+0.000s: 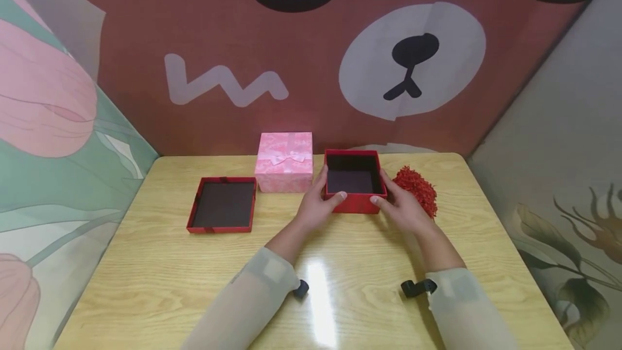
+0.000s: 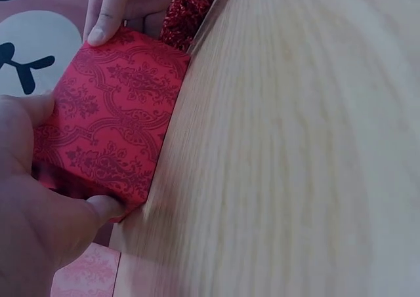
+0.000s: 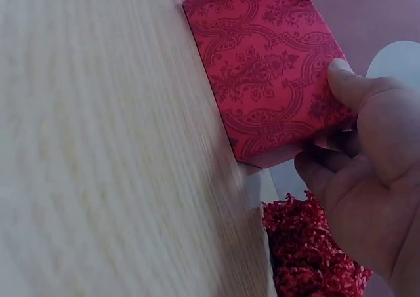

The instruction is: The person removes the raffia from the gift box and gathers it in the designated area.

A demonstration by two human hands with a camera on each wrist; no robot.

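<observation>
One red box (image 1: 355, 204), far on the table (image 1: 146, 285), is gripped between left hand (image 1: 318, 207) and right hand (image 1: 402, 207); red shreds (image 1: 420, 190), just right, could be scattered if bumped by the right hand.

The red gift box (image 1: 358, 204) has a smooth, paper-like covering and matt black lining; its lid (image 1: 223, 204) is matt black inside. The pink gift box (image 1: 284, 175) appears smooth, its bow (image 1: 288, 159) satiny. The shredded filler (image 1: 419, 190) looks rough, the wood-grain tabletop (image 1: 170, 285) glossy.
</observation>
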